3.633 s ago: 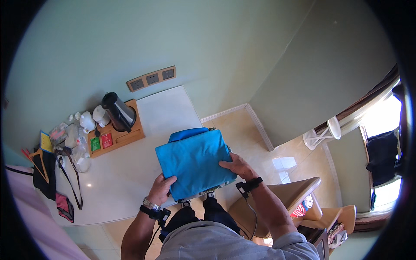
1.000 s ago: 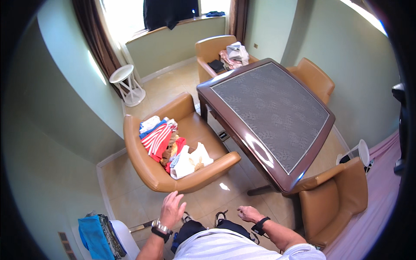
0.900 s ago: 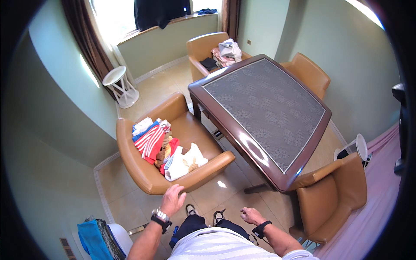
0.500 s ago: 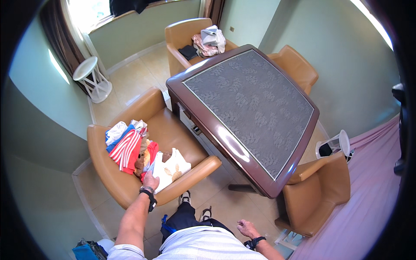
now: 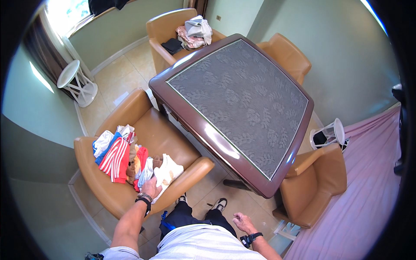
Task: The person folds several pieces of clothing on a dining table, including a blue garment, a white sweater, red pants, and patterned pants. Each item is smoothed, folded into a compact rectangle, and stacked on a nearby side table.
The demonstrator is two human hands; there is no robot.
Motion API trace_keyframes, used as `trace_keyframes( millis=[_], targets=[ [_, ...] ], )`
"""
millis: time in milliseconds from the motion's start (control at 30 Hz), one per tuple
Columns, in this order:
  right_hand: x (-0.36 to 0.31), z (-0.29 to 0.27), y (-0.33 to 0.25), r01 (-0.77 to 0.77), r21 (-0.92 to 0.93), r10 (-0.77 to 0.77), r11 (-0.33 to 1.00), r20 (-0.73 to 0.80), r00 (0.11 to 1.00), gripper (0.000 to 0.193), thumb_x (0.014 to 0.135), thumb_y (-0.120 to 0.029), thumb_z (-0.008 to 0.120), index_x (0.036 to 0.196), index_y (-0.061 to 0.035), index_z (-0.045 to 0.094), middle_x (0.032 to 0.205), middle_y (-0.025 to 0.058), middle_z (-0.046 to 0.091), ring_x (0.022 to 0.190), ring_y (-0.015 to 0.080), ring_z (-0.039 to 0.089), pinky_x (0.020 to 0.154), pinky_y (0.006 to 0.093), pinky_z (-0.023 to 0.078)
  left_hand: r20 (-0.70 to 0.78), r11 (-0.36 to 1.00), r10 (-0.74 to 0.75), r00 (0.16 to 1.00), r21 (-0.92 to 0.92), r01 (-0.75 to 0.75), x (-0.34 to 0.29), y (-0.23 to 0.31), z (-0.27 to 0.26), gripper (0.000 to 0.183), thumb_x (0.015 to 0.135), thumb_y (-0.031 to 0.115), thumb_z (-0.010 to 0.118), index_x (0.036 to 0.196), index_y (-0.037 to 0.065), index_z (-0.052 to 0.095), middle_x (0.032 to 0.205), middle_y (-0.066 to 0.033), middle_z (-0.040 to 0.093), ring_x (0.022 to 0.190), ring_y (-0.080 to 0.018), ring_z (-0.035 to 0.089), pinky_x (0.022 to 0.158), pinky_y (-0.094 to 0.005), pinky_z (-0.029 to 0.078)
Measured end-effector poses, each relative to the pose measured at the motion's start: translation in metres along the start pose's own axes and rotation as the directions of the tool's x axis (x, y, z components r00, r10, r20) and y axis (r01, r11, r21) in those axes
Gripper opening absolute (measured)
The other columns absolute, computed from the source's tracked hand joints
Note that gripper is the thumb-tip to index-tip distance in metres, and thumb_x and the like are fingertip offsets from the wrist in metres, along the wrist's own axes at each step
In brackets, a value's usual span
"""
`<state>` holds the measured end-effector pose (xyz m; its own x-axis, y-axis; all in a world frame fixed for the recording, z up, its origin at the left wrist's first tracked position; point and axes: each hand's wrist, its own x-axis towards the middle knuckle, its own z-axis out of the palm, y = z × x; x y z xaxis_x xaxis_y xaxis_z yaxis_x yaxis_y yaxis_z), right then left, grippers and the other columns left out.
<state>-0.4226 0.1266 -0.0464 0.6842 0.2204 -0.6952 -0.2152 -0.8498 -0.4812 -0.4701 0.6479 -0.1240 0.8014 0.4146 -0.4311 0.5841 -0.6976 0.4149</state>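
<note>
My left hand reaches over the near arm of a tan armchair. Its fingers close on the lower edge of a white garment with a tan print; the fingertips are partly hidden. Against that garment lies a heap of folded clothes: a red-and-white striped piece, a blue piece, a white one and a light blue one. My right hand hangs beside my body with loosely bent fingers apart, holding nothing.
The tan armchair stands against a dark red-brown table with a grey patterned top. Another armchair bears more clothes. An armchair stands at right by a pink curtain. White stools stand by the walls.
The white garment has become more bunched and tilted under my left hand, baring more of the light blue piece. The whole view has shifted, and my right foot has moved forward.
</note>
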Motion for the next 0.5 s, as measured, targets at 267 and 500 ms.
trace_keyframes(
  millis=[267, 500],
  targets=[
    [0.035, -0.066, 0.003, 0.308, -0.038, -0.309, 0.951, -0.006, 0.951, 0.044, 0.098, -0.028, 0.066, 0.135, -0.0035, 0.065, 0.115, 0.0223, 0.076, 0.108, 0.0395, 0.074, 0.095, 0.0458, 0.058, -0.208, 0.903, -0.001, 0.978, -0.421, -0.088, -0.029, 0.062, -0.017, 0.032, 0.084, 0.011, 0.071, 0.112, -0.002, 0.069, 0.097, -0.0166, 0.075, 0.09, -0.0278, 0.071, 0.083, -0.041, 0.056],
    [0.05, -0.167, 0.05, 0.399, 0.19, -0.411, 0.897, 0.032, 0.911, 0.042, 0.097, -0.023, 0.067, 0.133, -0.0027, 0.065, 0.115, 0.021, 0.076, 0.11, 0.0393, 0.073, 0.096, 0.0466, 0.057, -0.473, 0.803, -0.062, 0.879, -0.546, -0.238, -0.064, 0.232, -0.093, 0.034, 0.092, 0.007, 0.068, 0.124, -0.004, 0.064, 0.109, -0.0059, 0.07, 0.099, -0.016, 0.065, 0.088, -0.0331, 0.053]
  ],
)
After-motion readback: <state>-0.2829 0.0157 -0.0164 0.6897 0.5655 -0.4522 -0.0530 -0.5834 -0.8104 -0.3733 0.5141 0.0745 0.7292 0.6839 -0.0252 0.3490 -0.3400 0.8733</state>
